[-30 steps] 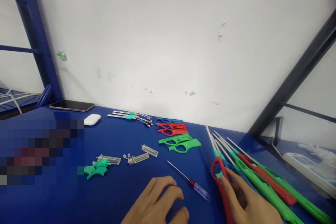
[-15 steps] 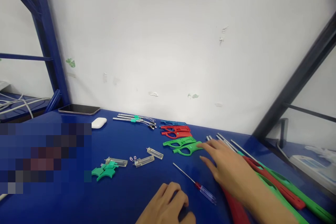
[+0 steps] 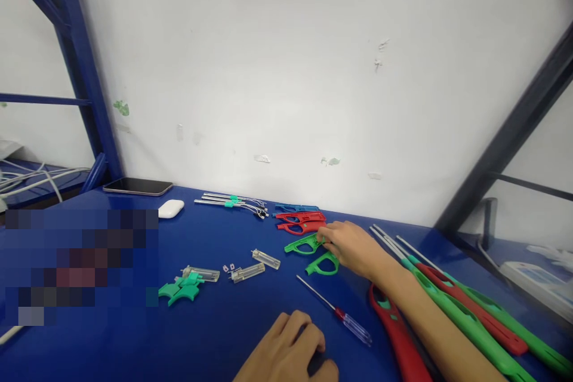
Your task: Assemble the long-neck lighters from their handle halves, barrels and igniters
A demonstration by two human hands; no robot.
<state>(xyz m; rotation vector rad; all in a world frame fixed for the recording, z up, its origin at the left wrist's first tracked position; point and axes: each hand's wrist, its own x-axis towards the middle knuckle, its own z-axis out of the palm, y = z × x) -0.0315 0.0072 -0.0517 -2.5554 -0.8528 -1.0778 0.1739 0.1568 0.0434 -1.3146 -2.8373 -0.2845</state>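
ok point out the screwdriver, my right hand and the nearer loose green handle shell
Screwdriver (image 3: pixel 341 314): head view, on its red collar.
Right hand (image 3: pixel 347 243): head view, on the back of the hand.
Nearer loose green handle shell (image 3: pixel 314 265): head view, on its narrow front end.

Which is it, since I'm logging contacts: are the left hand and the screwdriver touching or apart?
Apart. The head view shows blue tabletop between the left hand and the screwdriver.
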